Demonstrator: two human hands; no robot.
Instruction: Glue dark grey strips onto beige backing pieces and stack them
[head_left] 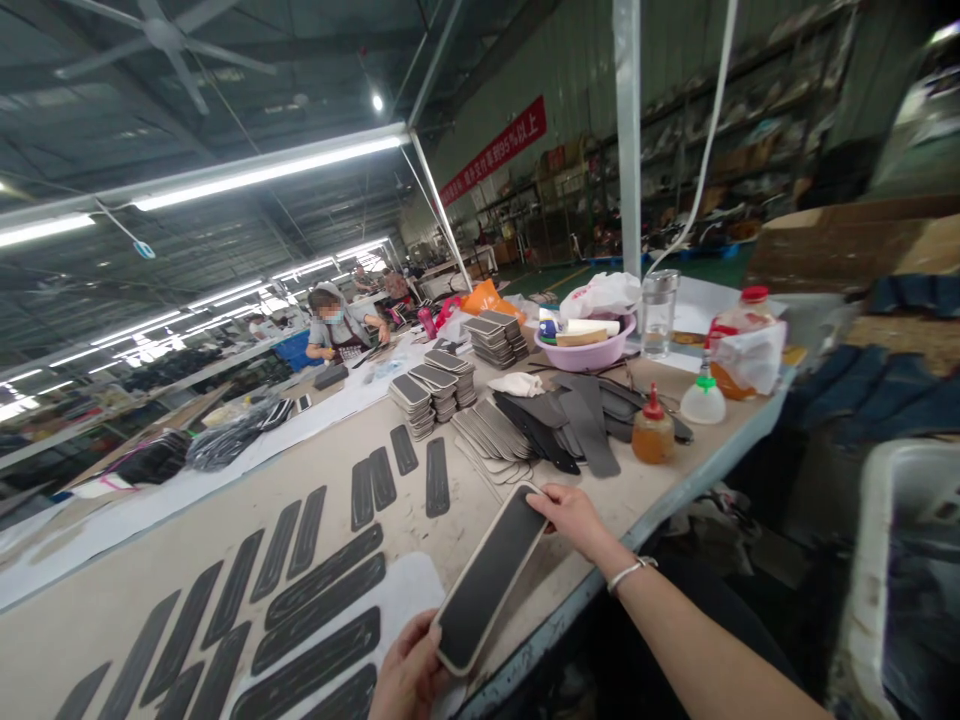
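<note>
A long dark grey panel (493,575) with rounded ends and a pale rim is held slantwise between my two hands, over the near edge of the table. My left hand (411,660) grips its lower end, thumb on the edge. At the upper end, my right hand (571,515) pinches the corner, with the fingers partly hidden behind the panel. Left of it, several dark strips (322,600) lie in rows on the table (420,545), some on a white sheet (416,580). A fan of pale-edged panels (491,440) lies just beyond my right hand.
Stacks of panels (442,385) stand farther back. A pink basin (585,350), a glass jar (660,315), a red-capped bottle (652,430), a green-topped bottle (703,400) and a large red-lidded jar (746,345) stand at right. Across the table sits a co-worker (341,325). A white bin (870,580) is at lower right.
</note>
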